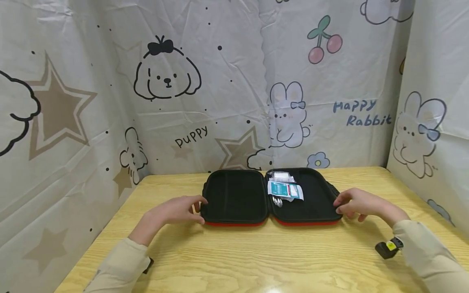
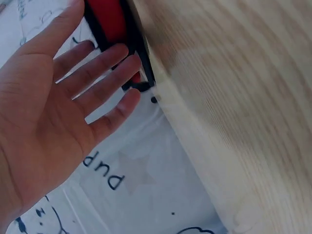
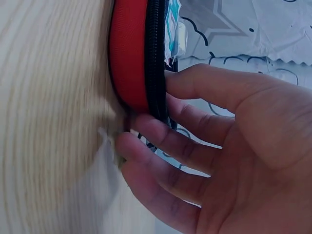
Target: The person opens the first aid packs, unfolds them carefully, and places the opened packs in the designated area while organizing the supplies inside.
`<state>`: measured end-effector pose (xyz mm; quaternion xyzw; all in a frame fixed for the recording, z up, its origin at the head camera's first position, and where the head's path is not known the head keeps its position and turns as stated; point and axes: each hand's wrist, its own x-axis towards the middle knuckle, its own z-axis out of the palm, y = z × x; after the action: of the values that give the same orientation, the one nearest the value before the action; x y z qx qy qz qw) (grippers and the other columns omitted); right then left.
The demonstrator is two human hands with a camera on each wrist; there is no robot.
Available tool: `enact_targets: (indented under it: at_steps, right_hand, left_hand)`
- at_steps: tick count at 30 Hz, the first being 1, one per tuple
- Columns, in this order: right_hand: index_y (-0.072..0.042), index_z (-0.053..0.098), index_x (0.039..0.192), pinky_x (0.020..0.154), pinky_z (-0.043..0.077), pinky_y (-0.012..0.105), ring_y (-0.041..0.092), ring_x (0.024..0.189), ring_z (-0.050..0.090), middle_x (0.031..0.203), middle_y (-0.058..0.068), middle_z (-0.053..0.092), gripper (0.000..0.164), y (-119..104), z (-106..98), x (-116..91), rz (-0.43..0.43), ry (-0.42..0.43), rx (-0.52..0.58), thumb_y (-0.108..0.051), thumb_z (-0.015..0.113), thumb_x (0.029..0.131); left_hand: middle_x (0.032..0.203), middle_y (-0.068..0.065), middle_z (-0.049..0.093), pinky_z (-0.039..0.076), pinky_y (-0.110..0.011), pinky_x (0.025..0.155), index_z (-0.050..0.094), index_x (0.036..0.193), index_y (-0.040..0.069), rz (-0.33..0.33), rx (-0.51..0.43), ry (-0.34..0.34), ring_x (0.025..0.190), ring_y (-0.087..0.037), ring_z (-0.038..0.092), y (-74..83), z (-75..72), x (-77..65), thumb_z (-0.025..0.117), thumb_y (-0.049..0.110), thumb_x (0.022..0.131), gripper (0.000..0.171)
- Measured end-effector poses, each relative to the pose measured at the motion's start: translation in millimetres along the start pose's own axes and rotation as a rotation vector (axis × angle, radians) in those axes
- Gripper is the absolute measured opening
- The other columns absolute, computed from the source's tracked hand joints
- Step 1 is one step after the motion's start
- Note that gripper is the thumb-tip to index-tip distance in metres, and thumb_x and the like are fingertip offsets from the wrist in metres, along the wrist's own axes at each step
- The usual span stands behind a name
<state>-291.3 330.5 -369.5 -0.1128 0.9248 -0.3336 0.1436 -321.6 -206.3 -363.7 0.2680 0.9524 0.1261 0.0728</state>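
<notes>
An open zip case (image 1: 234,197), black inside and red outside, lies flat on the table with its two halves spread side by side. Packets (image 1: 285,190) with a teal-and-white print and several white-tipped swabs (image 1: 277,202) sit in the right half, near the hinge. At the case's left edge is my left hand (image 1: 179,209), its fingers spread and fairly straight and its fingertips right at the rim. My right hand (image 1: 360,203) grips the right edge; in the right wrist view the thumb lies on the zipped rim and the fingers curl round beneath it.
The wooden table (image 1: 234,256) stretches in front of the case. A white printed cloth (image 1: 227,81) hangs behind the table and along both sides. A black wrist camera (image 1: 388,247) with a yellow mark is strapped at the right sleeve.
</notes>
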Motion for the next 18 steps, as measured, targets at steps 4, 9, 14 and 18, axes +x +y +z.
enact_targets:
  at_steps: [4, 9, 14, 18]
  right_hand:
    - [0.001, 0.060, 0.109, 0.050, 0.049, 0.035, 0.019, 0.067, 0.056, 0.076, 0.006, 0.057, 0.032, 2.3, -1.3, -1.5, 0.017, 0.004, 0.006, -0.018, 0.066, 0.083]
    - [0.000, 0.060, 0.108, 0.050, 0.049, 0.036, 0.020, 0.067, 0.056, 0.074, 0.006, 0.058, 0.032, 1.8, -1.0, -1.8, 0.029, 0.008, 0.008, -0.018, 0.066, 0.083]
    - [0.000, 0.060, 0.109, 0.051, 0.049, 0.037, 0.020, 0.071, 0.057, 0.078, 0.006, 0.059, 0.033, 1.2, -0.7, -3.2, 0.036, 0.010, 0.004, -0.019, 0.067, 0.083]
    - [0.000, 0.060, 0.110, 0.052, 0.049, 0.037, 0.021, 0.072, 0.056, 0.077, 0.006, 0.059, 0.033, 2.1, -0.5, -3.2, 0.038, 0.011, 0.010, -0.020, 0.067, 0.084]
  left_hand:
    - [0.107, -0.001, 0.061, 0.047, -0.038, 0.081, 0.055, 0.126, 0.019, -0.042, -0.001, 0.027, 0.093, -0.017, 0.060, -11.2, -0.6, 6.5, 0.072, 0.037, 0.080, 0.052]
    - [0.110, -0.004, 0.062, 0.046, -0.037, 0.082, 0.062, 0.119, 0.014, -0.030, 0.000, 0.035, 0.096, -0.018, 0.059, -21.3, 3.8, 18.5, 0.071, 0.032, 0.083, 0.042]
    - [0.100, -0.002, 0.057, 0.043, -0.032, 0.073, 0.066, 0.099, 0.020, 0.017, 0.035, 0.036, 0.080, -0.013, 0.052, -26.2, 11.4, 27.1, 0.070, 0.026, 0.083, 0.018]
    - [0.097, 0.003, 0.056, 0.044, -0.034, 0.073, 0.066, 0.096, 0.027, -0.050, 0.161, 0.059, 0.078, -0.012, 0.051, -22.6, 10.5, 29.1, 0.071, 0.032, 0.080, 0.018]
